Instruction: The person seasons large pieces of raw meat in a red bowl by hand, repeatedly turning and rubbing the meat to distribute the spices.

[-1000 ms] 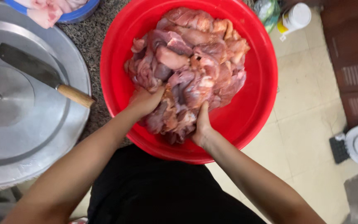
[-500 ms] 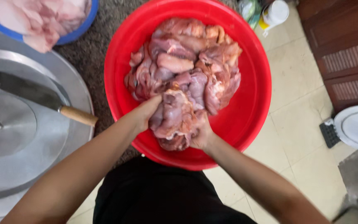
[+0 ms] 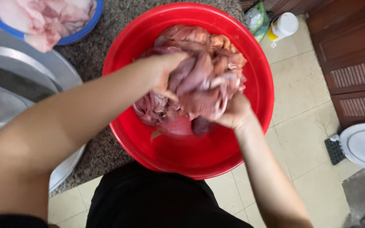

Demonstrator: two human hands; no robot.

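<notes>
Head view, looking down. Both hands work a mass of raw pink meat [image 3: 195,80] heaped in the upper half of a red basin [image 3: 256,139] that rests at the edge of a speckled stone surface [image 3: 102,55]. The step in hand appears to be turning or kneading the heap. The left hand [image 3: 165,69] reaches in from 9 o'clock with the forearm crossing the basin rim, its fingers clenched on the top of the meat. The right hand [image 3: 233,114] comes up from 5 o'clock, palm raised, its fingers grasping the heap's underside. The next move likely calls for a firm two-handed hold, since the pieces look slippery and loose. At 11 o'clock of the basin stands a blue bowl [image 3: 87,25] of pale meat; at 9 o'clock, a cleaver [image 3: 22,84] lies on a metal tray [image 3: 5,59].
</notes>
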